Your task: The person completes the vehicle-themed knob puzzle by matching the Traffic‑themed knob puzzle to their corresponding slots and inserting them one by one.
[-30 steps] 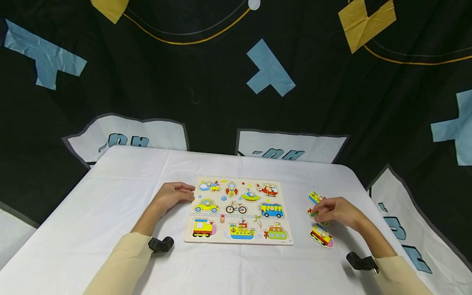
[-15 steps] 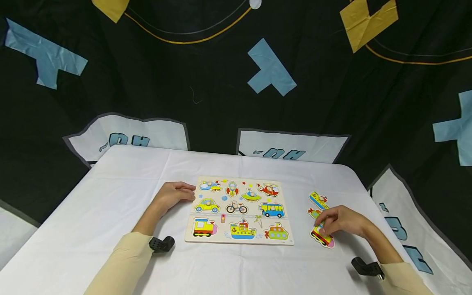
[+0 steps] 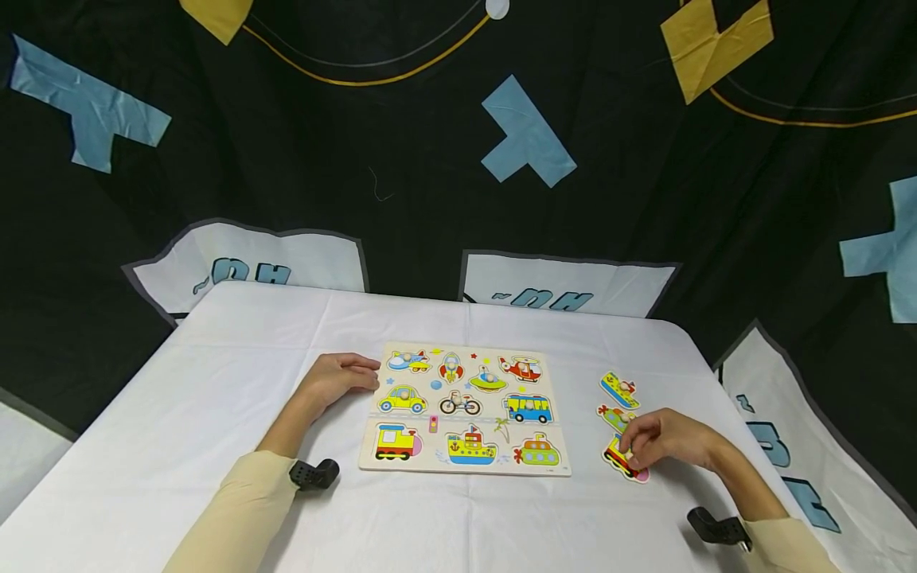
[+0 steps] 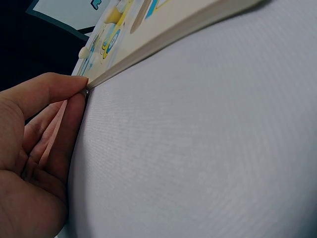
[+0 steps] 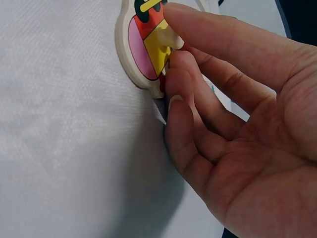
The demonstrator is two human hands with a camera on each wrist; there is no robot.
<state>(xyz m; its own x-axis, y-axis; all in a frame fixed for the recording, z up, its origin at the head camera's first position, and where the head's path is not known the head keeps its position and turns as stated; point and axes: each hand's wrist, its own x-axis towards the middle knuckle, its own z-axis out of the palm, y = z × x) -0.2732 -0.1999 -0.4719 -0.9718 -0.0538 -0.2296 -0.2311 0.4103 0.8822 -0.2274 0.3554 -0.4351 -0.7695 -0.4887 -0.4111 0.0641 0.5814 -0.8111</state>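
Observation:
A wooden puzzle board (image 3: 438, 454) printed with vehicles lies flat on the white table. My left hand (image 3: 340, 380) holds its left edge; in the left wrist view the thumb and forefinger (image 4: 74, 106) meet at the board's corner. At the right, my right hand (image 3: 669, 439) pinches the small pale knob (image 5: 169, 38) of the train puzzle piece (image 5: 141, 52) between thumb and fingers. The hand covers part of this piece. Just beyond it lie the submarine puzzle piece (image 3: 611, 417), partly behind the fingers, and the ship puzzle piece (image 3: 618, 390).
Knobbed pieces such as the yellow car (image 3: 401, 399), the bicycle (image 3: 458, 404) and the blue bus (image 3: 528, 409) sit on the board. The white tablecloth (image 3: 301, 525) covers the table. Behind it hangs a black curtain (image 3: 415, 199) with blue and yellow shapes.
My right hand has moved toward me, from the ship and submarine pieces to the train piece, and now pinches its knob. The ship piece has come into full view. My left hand stays put.

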